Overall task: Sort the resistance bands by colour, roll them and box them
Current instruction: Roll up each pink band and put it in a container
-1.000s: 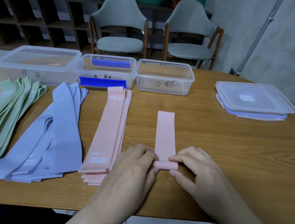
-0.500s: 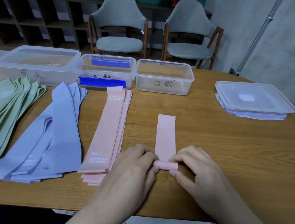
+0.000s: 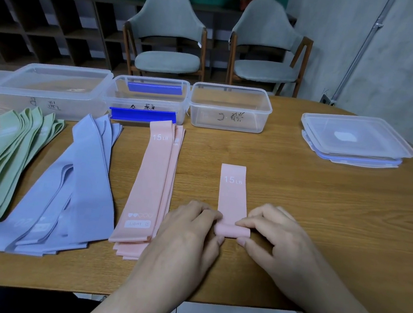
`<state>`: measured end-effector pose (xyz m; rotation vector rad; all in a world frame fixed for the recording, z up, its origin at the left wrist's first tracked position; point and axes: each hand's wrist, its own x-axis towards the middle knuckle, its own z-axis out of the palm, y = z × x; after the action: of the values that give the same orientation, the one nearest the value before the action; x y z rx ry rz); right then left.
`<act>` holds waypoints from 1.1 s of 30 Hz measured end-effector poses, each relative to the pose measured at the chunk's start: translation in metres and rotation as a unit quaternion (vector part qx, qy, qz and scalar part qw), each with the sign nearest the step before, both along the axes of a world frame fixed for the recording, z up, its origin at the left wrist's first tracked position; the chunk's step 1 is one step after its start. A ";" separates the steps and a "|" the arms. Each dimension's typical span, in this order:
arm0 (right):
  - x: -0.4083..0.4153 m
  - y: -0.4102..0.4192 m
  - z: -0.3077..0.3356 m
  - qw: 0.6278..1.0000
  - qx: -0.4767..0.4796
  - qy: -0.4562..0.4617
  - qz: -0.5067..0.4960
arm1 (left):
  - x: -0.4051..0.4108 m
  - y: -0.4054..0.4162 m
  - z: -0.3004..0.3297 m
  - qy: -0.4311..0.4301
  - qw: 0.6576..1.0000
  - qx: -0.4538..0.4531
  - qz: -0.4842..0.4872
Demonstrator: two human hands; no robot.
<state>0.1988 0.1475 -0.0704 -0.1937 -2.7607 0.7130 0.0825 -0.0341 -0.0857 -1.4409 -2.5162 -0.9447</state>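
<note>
A single pink band (image 3: 232, 193) marked 15 LB lies flat on the wooden table (image 3: 322, 222), its near end wound into a small roll. My left hand (image 3: 188, 234) pinches the roll's left end and my right hand (image 3: 275, 240) pinches its right end. Left of them lie a pink pile (image 3: 152, 186), a blue-grey pile (image 3: 66, 191) and a green pile (image 3: 4, 162) of flat bands. Three clear boxes stand at the back: a wide one (image 3: 49, 90), a middle one (image 3: 150, 100) with blue clips, and a right one (image 3: 229, 107) with nothing inside.
Stacked clear lids (image 3: 356, 138) lie at the table's right. Two grey chairs (image 3: 171, 35) stand behind the table, with dark shelving at the back left. The table's front edge runs just below my wrists.
The roll has grown and the flat part of the pink band has become shorter, its far end drawn toward me. Both hands stay at the roll's ends.
</note>
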 end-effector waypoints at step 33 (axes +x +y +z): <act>0.000 0.000 -0.001 1.000 0.001 0.003 0.001 | 0.000 0.001 0.000 0.002 1.000 -0.003 0.000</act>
<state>0.1991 0.1480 -0.0712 -0.1882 -2.7557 0.7091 0.0826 -0.0333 -0.0854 -1.4437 -2.5184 -0.9355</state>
